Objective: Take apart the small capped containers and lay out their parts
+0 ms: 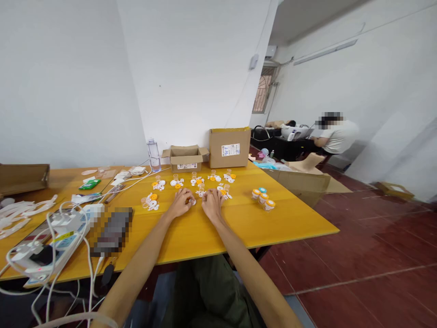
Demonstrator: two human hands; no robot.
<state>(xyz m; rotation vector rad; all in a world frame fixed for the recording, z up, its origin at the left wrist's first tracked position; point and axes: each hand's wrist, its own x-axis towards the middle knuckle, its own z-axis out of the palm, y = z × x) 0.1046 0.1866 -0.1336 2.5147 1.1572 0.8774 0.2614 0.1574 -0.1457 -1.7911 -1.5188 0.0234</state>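
Note:
My left hand is over the yellow table with its fingers curled in a pinch. A small white round piece shows at its fingertips; what lies within the fingers is hidden. Beside it, my right hand is bent downward, fingers pressed together over small white pieces and next to a clear plastic cup. What this hand holds, if anything, cannot be made out. Around both hands sit several groups of clear cups, orange lids, white discs and printed white bits.
Several lidded cups stand together at the right. An open cardboard box, a taller carton and a bottle line the back. Leftward lie a power strip with cables and a phone. A person sits far right.

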